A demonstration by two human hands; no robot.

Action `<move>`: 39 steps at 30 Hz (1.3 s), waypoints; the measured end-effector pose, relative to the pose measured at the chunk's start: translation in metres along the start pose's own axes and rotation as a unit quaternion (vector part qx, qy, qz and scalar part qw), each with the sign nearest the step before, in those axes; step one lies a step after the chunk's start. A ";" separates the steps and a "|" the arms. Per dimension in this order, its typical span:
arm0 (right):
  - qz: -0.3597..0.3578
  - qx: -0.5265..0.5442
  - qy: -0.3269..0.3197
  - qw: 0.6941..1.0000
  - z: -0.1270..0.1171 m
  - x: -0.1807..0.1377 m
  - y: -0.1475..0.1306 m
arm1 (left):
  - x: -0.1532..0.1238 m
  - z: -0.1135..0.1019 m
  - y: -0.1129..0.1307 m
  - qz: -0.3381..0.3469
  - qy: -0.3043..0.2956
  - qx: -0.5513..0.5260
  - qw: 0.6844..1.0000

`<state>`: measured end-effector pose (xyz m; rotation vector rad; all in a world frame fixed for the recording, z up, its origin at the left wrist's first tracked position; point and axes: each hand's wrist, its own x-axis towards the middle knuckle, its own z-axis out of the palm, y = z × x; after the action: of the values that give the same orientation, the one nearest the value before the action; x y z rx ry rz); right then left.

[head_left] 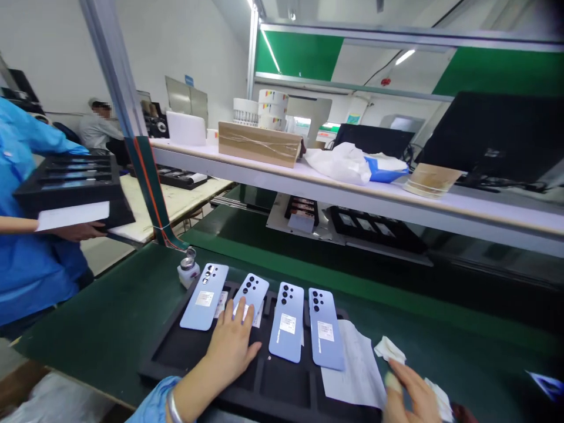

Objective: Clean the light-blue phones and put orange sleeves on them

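Several light-blue phones lie face down across a black foam tray (282,385), each with camera rings and a white label. My left hand (233,341) is open, fingers spread, its fingertips on the lower part of the second phone (253,288) from the left. To its left lies a phone (205,299); on its right are another phone (287,329) and the rightmost phone (326,335). A white sheet of paper (355,370) lies partly beneath the rightmost one. My right hand (412,393), at the lower right edge, is closed on a crumpled white wipe (389,349), which sticks out beyond the fingertips.
A white bottle with a metal top (188,270) stands behind the tray's left corner. At left, a person in blue carries black trays (70,182). A shelf (352,197) crosses above the green bench, holding a cardboard box (259,144), rolls and a monitor (497,141). Trays lie beneath it.
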<state>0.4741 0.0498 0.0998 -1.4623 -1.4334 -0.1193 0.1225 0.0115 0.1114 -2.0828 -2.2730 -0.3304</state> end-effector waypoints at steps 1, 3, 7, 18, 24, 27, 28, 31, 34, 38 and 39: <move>-0.039 0.004 -0.039 0.998 0.008 0.001 -0.013 | 0.003 0.001 0.006 -0.004 -0.006 0.011 1.000; -0.082 0.004 -0.121 0.989 0.025 0.001 -0.032 | 0.009 0.004 0.010 -0.010 -0.011 0.030 0.999; -0.104 -0.020 -0.243 0.964 0.054 -0.006 -0.050 | 0.017 0.015 0.004 -0.007 0.005 0.046 0.999; -0.081 -0.003 -0.271 0.959 0.057 -0.014 -0.034 | 0.033 -0.014 -0.029 -0.090 0.056 -0.200 0.974; -0.067 0.013 -0.261 0.963 0.058 -0.015 -0.035 | 0.070 -0.003 -0.046 -0.144 0.094 -0.559 0.811; -0.067 0.017 -0.264 0.962 0.057 -0.014 -0.035 | 0.078 0.016 -0.037 -0.132 0.089 -0.551 0.820; -0.066 0.018 -0.266 0.961 0.057 -0.014 -0.035 | 0.078 0.020 -0.035 -0.127 0.087 -0.538 0.829; -0.063 0.017 -0.271 0.960 0.056 -0.014 -0.036 | 0.075 0.025 -0.033 -0.114 0.082 -0.463 0.875; -0.063 0.013 -0.275 0.959 0.056 -0.014 -0.038 | 0.070 0.021 -0.033 -0.095 0.076 -0.351 0.929; -0.069 0.008 -0.280 0.958 0.057 -0.014 -0.041 | 0.066 0.017 -0.026 -0.072 0.046 -0.192 0.978; -0.072 0.006 -0.280 0.957 0.057 -0.014 -0.041 | 0.065 0.015 -0.023 -0.071 0.036 -0.156 0.985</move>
<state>0.4064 0.0694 0.0880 -1.4415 -1.9920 0.2326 0.0954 0.0762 0.1047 -1.9965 -2.4661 -0.8032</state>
